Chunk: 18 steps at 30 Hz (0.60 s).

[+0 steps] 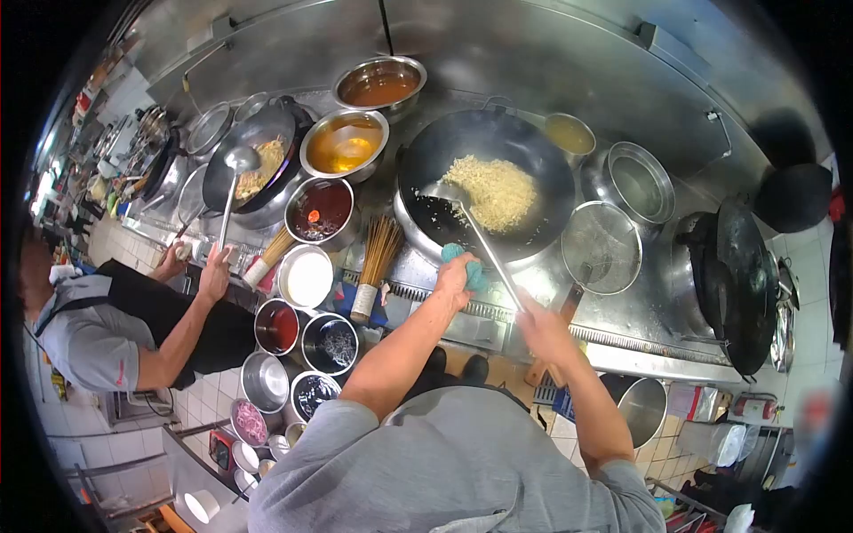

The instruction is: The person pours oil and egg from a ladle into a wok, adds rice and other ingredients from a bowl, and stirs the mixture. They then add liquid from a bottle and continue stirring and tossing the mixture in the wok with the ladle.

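Observation:
My left hand [455,279] grips a teal cloth [463,258] at the near rim of a large dark wok [426,147]. My right hand [544,330] is closed around the long handle of a metal ladle [487,240]. The ladle's bowl [443,191] rests inside the wok, at the left edge of a pile of pale fried rice [498,191]. Scattered grains lie on the wok's dark surface near the ladle.
At the left a co-worker [98,333] holds a ladle over a smaller wok [233,151]. Between the woks stand bowls of orange liquid [345,147], dark red sauce [322,211] and bamboo brushes [378,258]. A strainer [601,247] and stacked dark woks [746,284] are at the right.

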Motion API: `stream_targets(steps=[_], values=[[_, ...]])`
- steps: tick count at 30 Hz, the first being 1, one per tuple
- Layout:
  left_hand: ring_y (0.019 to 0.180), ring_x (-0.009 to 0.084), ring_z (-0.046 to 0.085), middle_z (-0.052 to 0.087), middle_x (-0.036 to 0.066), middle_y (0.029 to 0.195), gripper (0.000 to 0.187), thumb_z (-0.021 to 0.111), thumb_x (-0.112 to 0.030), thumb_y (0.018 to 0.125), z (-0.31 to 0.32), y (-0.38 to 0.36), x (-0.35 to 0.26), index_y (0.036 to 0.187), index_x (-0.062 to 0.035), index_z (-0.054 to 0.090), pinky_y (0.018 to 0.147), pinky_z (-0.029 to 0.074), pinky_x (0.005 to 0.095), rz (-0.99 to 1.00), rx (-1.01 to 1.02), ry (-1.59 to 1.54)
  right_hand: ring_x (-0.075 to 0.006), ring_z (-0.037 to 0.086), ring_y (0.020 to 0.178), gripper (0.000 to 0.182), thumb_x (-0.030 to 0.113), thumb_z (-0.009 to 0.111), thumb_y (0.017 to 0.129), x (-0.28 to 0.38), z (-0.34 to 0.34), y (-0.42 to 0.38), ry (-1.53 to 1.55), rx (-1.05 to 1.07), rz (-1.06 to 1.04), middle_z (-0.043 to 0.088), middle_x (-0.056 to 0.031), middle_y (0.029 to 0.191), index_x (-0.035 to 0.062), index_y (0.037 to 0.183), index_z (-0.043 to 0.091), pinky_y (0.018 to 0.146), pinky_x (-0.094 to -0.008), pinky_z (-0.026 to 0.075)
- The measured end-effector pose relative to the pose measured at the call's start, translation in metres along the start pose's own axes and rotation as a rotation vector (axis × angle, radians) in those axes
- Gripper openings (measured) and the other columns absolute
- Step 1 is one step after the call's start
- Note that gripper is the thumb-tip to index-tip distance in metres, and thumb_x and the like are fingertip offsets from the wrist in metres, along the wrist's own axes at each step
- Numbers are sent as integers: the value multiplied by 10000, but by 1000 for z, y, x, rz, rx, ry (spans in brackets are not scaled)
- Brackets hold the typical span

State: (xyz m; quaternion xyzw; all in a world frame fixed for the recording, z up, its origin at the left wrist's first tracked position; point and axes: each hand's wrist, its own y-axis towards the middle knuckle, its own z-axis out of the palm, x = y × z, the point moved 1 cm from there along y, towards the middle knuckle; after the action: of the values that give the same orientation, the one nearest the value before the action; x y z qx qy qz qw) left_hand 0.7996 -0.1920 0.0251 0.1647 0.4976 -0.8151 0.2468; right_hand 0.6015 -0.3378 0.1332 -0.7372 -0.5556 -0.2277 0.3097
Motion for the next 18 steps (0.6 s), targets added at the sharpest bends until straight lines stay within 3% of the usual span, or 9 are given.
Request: stream_targets(steps=[2,6,9,10,13,15,17,18], values=[[787,243,659,646,57,907,82,652,-179,935,4,-5,0,985,-115,643,647,539,438,14,15,-9,-437,696,981,618,291,553,1062,45,-32,-30,59,149,201,689,-312,1031,151,1630,354,917,-443,516],[774,227,655,651,54,912,48,624,-170,962,11,-85,6,960,-126,642,613,530,407,-18,-24,-102,-490,681,1028,634,259,560,1044,91,-101,-114,6,271,312,691,-323,1046,120,1624,344,919,-489,523],[763,220,649,653,50,911,49,615,-174,975,14,-104,4,973,-131,639,602,523,401,-87,-24,-65,-512,675,1013,636,229,560,1032,70,-97,-126,-73,218,223,692,-329,1038,104,1618,344,894,-526,529],[761,221,648,653,49,911,53,615,-179,978,11,-103,7,977,-131,638,600,521,401,-117,-29,-33,-515,683,908,609,205,553,1034,55,-77,-108,-94,96,129,695,-329,973,81,1600,366,828,-549,536],[833,229,659,665,59,947,69,646,-186,955,2,-45,16,966,-119,642,687,535,417,10,-15,32,-506,667,740,570,178,564,1033,11,-13,-33,-212,-129,97,691,-286,826,57,1568,410,721,-570,524],[835,239,669,684,54,941,102,651,-155,949,-8,-80,34,1038,-108,672,705,557,451,29,-74,24,-503,657,691,568,180,579,1030,-1,6,-6,-204,-280,33,685,-266,775,58,1562,421,691,-576,516],[877,243,697,690,64,979,139,643,-127,954,-44,-94,79,1091,-106,660,746,609,454,14,69,-166,-500,656,677,583,190,592,1025,1,10,-5,-195,-359,-3,686,-254,763,73,1569,418,680,-579,514],[949,250,685,684,63,1043,183,627,-131,960,-35,-130,69,1143,-139,639,783,592,452,-43,19,-133,-506,674,733,619,209,606,1020,15,-6,-23,-158,-281,83,695,-270,802,89,1590,397,715,-573,528]])
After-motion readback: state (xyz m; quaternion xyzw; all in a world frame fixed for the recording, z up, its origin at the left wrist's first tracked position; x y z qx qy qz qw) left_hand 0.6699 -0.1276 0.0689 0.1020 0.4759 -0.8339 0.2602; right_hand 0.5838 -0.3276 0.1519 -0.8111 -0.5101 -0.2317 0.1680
